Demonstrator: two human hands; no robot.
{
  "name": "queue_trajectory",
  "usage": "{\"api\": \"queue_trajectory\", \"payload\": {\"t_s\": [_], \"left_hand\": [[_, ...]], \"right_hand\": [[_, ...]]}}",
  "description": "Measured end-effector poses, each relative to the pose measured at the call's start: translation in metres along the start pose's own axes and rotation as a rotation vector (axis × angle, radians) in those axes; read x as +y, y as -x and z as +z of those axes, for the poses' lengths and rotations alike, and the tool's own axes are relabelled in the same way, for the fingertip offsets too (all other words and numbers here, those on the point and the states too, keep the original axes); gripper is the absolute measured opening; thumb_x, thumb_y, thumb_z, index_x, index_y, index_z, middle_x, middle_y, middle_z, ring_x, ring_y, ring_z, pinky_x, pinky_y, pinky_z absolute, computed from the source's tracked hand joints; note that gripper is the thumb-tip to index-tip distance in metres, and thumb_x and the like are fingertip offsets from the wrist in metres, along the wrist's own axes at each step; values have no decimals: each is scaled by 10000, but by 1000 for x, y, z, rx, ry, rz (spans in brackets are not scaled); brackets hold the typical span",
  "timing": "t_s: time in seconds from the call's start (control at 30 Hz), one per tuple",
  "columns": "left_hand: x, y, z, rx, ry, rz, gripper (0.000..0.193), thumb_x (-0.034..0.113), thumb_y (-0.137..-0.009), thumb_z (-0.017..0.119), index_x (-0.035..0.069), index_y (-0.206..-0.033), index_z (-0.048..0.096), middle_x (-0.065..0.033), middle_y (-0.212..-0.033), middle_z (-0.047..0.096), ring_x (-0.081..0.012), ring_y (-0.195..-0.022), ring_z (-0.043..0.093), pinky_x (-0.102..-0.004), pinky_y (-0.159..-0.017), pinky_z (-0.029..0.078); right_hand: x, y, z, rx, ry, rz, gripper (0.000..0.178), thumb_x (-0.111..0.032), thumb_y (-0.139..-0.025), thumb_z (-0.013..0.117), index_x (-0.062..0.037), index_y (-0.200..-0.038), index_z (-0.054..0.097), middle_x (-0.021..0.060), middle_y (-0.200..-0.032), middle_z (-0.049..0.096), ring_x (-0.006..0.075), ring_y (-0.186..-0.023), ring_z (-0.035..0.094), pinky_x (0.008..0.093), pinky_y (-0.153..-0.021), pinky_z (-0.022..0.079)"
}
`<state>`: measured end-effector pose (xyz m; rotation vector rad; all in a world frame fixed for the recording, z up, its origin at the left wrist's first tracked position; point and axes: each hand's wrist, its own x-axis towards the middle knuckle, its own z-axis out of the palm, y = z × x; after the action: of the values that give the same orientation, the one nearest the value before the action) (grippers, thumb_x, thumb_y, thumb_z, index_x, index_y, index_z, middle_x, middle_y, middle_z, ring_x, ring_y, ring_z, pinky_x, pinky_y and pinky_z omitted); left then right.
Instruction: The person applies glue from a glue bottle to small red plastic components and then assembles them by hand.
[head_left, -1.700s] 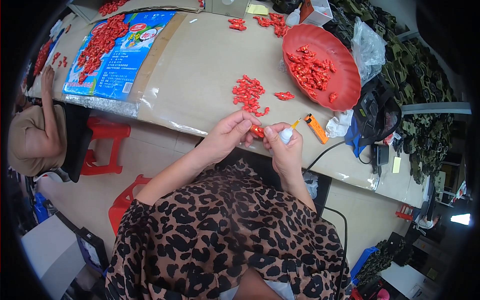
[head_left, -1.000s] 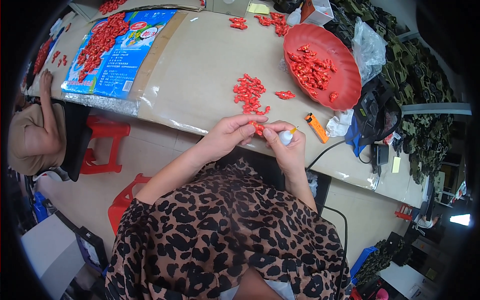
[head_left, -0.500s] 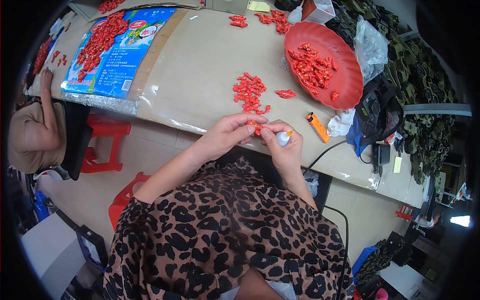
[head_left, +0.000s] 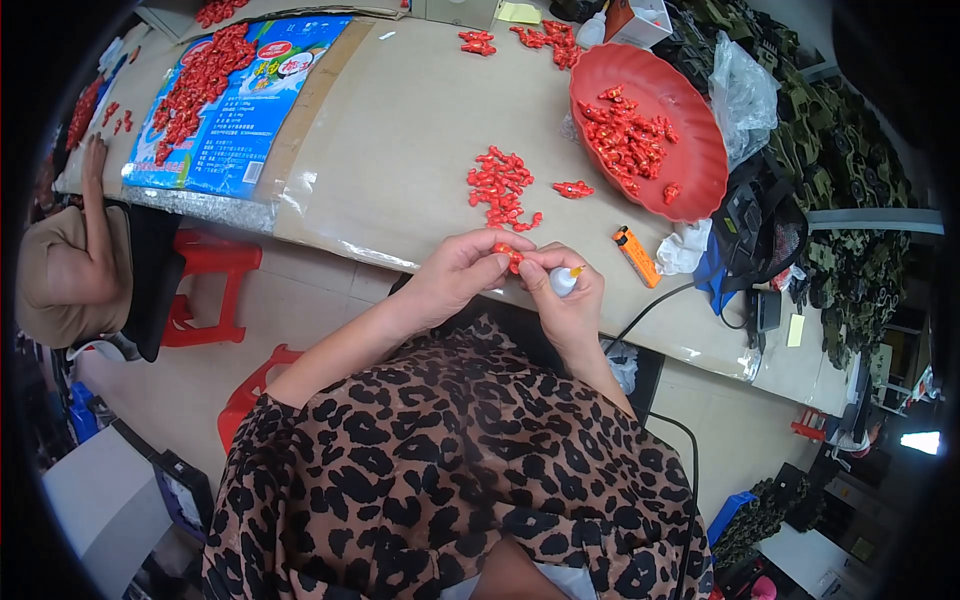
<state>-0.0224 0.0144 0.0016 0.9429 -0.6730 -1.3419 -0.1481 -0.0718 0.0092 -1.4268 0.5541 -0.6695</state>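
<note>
Over the table's near edge, my left hand (head_left: pixel 458 270) pinches a small red figure-like piece (head_left: pixel 511 257) between thumb and fingers. My right hand (head_left: pixel 566 298) is closed round a small white glue bottle (head_left: pixel 563 281) with a yellowish tip, and its thumb and fingertip also touch the red piece. The bottle's tip points up and right, away from the piece. Just beyond my hands lies a loose cluster of similar red pieces (head_left: pixel 497 185). A single red piece (head_left: pixel 573 189) rests to its right. Farther right, a red scalloped dish (head_left: pixel 690 150) holds many more.
An orange box-cutter-sized item (head_left: pixel 637 257) and crumpled white tissue (head_left: pixel 684 246) lie right of my hands. A blue printed sheet (head_left: pixel 235 135) bears heaped red pieces at left. Another person's arm (head_left: pixel 92 190) rests at the far left. Red stools (head_left: pixel 212 285) stand below; a black cable (head_left: pixel 650 305) crosses the edge.
Almost nothing differs. My right hand and the bottle have shifted very slightly left and down; the red piece stays pinched between my fingers.
</note>
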Motion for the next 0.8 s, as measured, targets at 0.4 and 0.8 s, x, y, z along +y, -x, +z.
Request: {"api": "queue_trajectory", "payload": {"t_s": [0.4, 0.8], "left_hand": [[1, -1, 6, 42, -7, 55, 217, 42, -842, 383, -23, -1012, 501, 5, -769, 459, -44, -644, 368, -176, -591, 327], [2, 0, 7, 29, -38, 50, 225, 57, -847, 383, -11, -1034, 488, 15, -759, 445, -46, -656, 366, -169, -585, 318]], "right_hand": [[2, 0, 0, -7, 20, -39, 48, -11, -749, 595, 18, -778, 571, 54, -724, 563, 82, -661, 505, 198, -600, 394], [4, 1, -1, 3, 44, -69, 41, -2, -743, 595, 15, -768, 567, 56, -724, 562, 85, -659, 505, 198, -598, 391]]}}
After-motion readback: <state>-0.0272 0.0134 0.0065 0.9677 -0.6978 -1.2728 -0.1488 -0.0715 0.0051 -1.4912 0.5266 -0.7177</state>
